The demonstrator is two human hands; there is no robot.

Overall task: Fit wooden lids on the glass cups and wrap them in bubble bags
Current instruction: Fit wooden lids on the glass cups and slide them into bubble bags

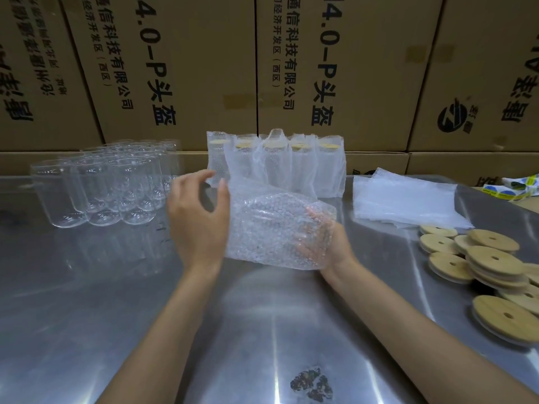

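Observation:
A bubble bag [274,225] with a glass cup inside lies tilted above the steel table [248,316], mouth to the upper left. My right hand [323,243] grips its bottom end from underneath, fingers seen through the wrap. My left hand [198,217] hovers at the bag's open end, fingers loosely spread, thumb close to the film. Several bare glass cups [108,185] stand at the left. Several wrapped cups [277,164] with lids stand in a row at the back. Wooden lids [493,266] with centre holes lie piled at the right.
A stack of flat bubble bags [405,199] lies at the right rear. Cardboard boxes [262,68] form a wall behind the table. A printed roll or label strip [516,189] sits at the far right edge.

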